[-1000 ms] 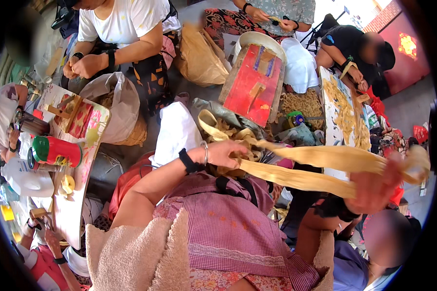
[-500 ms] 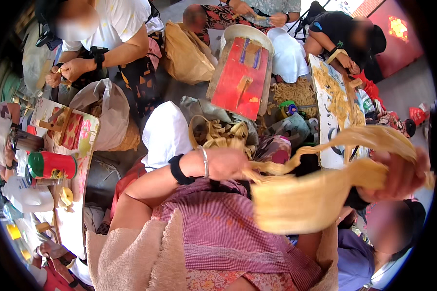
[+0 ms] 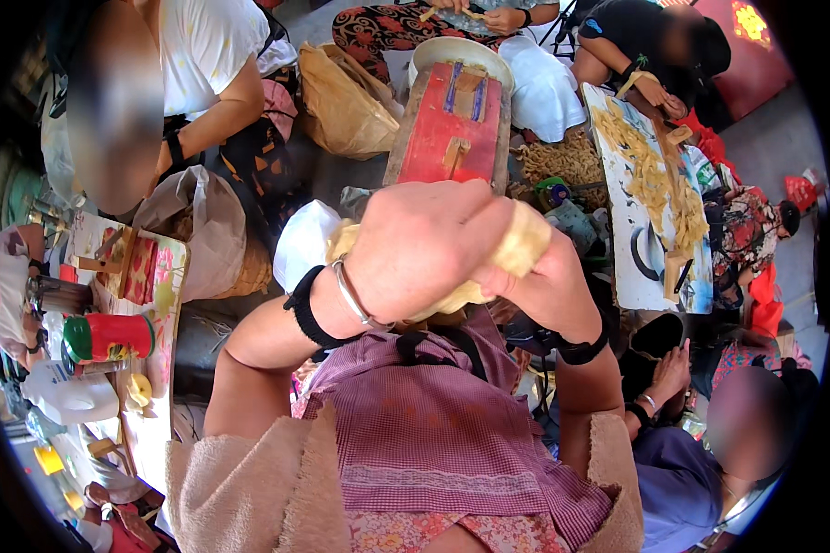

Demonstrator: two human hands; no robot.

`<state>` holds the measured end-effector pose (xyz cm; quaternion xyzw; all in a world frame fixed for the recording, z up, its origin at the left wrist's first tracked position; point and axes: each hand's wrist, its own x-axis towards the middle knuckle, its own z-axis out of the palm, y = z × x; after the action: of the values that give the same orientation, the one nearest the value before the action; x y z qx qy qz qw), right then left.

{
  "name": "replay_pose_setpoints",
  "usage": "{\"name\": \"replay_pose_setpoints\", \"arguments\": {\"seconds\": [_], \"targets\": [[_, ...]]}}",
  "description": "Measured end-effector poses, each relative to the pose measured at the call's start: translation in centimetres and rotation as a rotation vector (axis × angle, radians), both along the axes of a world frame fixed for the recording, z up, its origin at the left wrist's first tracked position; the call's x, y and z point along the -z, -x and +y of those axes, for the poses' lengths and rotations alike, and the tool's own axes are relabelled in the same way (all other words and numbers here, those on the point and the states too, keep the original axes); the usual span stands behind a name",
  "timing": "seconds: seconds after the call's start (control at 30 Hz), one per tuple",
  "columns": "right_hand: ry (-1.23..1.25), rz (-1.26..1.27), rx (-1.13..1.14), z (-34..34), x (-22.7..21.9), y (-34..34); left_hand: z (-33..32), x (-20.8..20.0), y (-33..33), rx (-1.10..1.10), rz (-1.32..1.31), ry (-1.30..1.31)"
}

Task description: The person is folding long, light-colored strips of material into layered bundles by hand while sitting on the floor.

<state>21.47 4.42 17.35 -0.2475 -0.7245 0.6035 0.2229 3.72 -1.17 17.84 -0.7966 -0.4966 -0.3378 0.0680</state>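
My left hand [image 3: 424,244], with a silver bangle and a black wristband below it, is closed around a pale yellow, limp strip [image 3: 523,241]. Close against it on the right, my right hand [image 3: 548,290] has its fingers curled on the same strip. A short folded length stands out between the two hands, and more of it hangs beneath them. Both hands are raised in front of my chest and cover part of a red board [image 3: 442,129] behind them. That board leans on the rim of a white bucket [image 3: 465,53].
A white board [image 3: 659,267] with yellow strips is at right. On the left, a worktable [image 3: 161,369] carries a red jar [image 3: 111,337] and a white jug [image 3: 69,392]. A plastic sack [image 3: 194,212] and brown paper bag [image 3: 350,101] stand beyond. Co-workers sit around me.
My right hand has swung in from the far right to meet my left. The long strip, spread wide before, is now bunched between them. My left hand has risen, and the view has shifted slightly.
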Motion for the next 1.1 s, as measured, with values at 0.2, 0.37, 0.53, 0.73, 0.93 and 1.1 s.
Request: {"name": "replay_pose_setpoints", "arguments": {"seconds": [0.2,0.37,0.53,0.73,0.93,1.1], "targets": [[0.390,0.416,0.042,1.6,1.5,-4.3,0.8,9.4,6.4,-0.040,-0.550,0.725],[0.579,0.139,-0.208,1.5,10.3,-6.5,-1.4,18.7,11.1,-0.447,-0.403,0.466],[-0.252,-1.070,-0.188,0.0,14.6,-6.0,-2.2,16.4,8.4,-0.425,-0.474,0.271],[0.060,-0.081,0.012,0.5,13.6,-1.6,-0.8,14.8,0.8,-0.055,-0.225,0.192],[0.385,-0.309,-0.358,2.1,14.5,-3.8,0.4,15.0,3.9,-0.185,-0.212,0.149],[0.861,0.041,-0.210,-0.4,12.0,-0.9,0.5,16.1,1.3,0.111,-0.218,0.140]]}}
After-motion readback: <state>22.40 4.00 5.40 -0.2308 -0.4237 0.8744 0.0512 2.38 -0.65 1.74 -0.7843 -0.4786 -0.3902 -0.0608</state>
